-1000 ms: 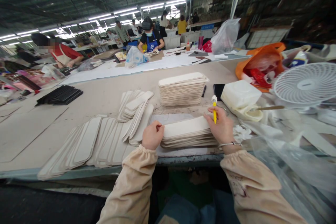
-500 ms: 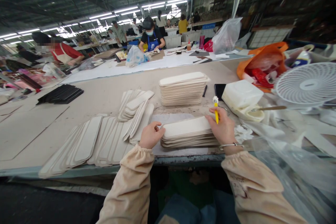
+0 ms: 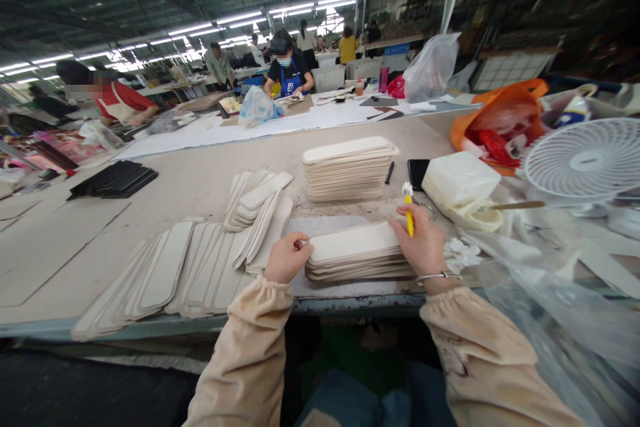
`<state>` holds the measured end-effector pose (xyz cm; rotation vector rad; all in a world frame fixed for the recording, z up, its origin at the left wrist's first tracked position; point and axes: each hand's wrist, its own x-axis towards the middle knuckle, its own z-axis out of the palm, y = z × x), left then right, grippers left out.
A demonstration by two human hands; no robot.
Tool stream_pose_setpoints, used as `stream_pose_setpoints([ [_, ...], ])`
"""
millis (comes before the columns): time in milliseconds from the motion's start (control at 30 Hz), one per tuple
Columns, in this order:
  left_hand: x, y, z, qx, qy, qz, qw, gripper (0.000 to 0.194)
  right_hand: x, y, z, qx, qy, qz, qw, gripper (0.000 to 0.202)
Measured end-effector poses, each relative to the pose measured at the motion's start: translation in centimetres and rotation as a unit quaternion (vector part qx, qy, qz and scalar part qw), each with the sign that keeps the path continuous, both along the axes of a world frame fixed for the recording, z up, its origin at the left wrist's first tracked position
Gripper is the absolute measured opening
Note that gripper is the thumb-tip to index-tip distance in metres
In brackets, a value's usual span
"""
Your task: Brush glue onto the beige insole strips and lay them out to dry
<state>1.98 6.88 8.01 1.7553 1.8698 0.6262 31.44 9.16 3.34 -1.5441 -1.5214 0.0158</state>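
A stack of pale rounded strips [image 3: 357, 243] lies near the table's front edge, between my hands. My left hand [image 3: 286, 257] touches its left end, fingers curled and thumb close to the forefinger; whether it pinches a strip is too small to tell. At the right end, my right hand [image 3: 423, 240] rests against the stack with a yellow tool [image 3: 409, 215] held upright between its fingers; white matter sits on the tool's tip. Behind stands a taller, neat stack of strips [image 3: 350, 170]. Fanned strips [image 3: 165, 267] spread to the left, with a smaller pile [image 3: 263, 193] beyond them.
To the right are a white container [image 3: 461, 180], a white fan [image 3: 587, 161], an orange bag [image 3: 500, 120] and clear plastic. A black phone [image 3: 418, 172] and a black pen [image 3: 389, 173] lie by the tall stack. Black pieces [image 3: 117, 180] lie far left. People work across the table.
My right hand and the yellow tool have shifted very slightly left. My left hand and the stacks look nearly unchanged.
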Motion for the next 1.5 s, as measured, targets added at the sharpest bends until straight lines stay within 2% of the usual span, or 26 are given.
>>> stream_pose_setpoints([
  [100,-0.1,0.1,-0.2,0.001,-0.004,-0.009,1.000,0.026,0.1,0.0,0.0,0.008,-0.036,-0.007,0.999,0.031],
  [200,-0.3,0.2,-0.5,0.002,-0.015,-0.016,1.000,0.029,-0.1,-0.6,0.9,0.045,-0.089,0.006,0.995,0.028],
  [300,-0.6,0.4,-0.9,0.003,-0.030,-0.022,0.999,0.036,-1.2,-1.9,2.2,0.083,-0.134,0.071,0.985,0.023],
  [400,-0.9,0.7,-1.3,0.002,-0.033,-0.025,0.999,0.042,-3.3,-3.5,3.0,0.066,-0.157,0.168,0.971,0.019],
  [500,-1.0,0.8,-1.6,0.002,-0.040,-0.025,0.999,0.045,-5.4,-4.7,2.6,0.027,-0.179,0.259,0.949,0.019],
  [600,-1.1,0.9,-1.7,0.003,-0.048,-0.027,0.998,0.047,-6.3,-5.1,1.7,-0.007,-0.192,0.298,0.935,0.021],
  [700,-1.0,1.0,-1.6,0.003,-0.042,-0.025,0.999,0.046,-5.5,-5.0,1.2,-0.019,-0.184,0.286,0.940,0.021],
  [833,-0.8,0.9,-1.5,-0.002,-0.031,-0.021,0.999,0.046,-2.9,-4.4,1.0,-0.029,-0.168,0.238,0.956,0.021],
  [967,-0.6,0.8,-1.2,-0.008,-0.032,-0.009,0.999,0.044,-0.1,-3.8,0.4,-0.030,-0.147,0.147,0.978,0.021],
  [1100,-0.5,0.8,-1.2,-0.001,-0.058,0.000,0.998,0.039,1.6,-3.5,-0.3,-0.035,-0.061,0.040,0.997,0.026],
  [1167,-0.4,0.7,-1.2,0.007,-0.078,0.003,0.997,0.036,2.0,-3.5,-0.6,-0.050,-0.016,0.012,0.999,0.028],
  [1500,0.4,0.5,-1.0,0.059,-0.220,0.005,0.974,0.021,1.9,-3.3,-0.8,-0.043,0.135,0.020,0.990,0.032],
])
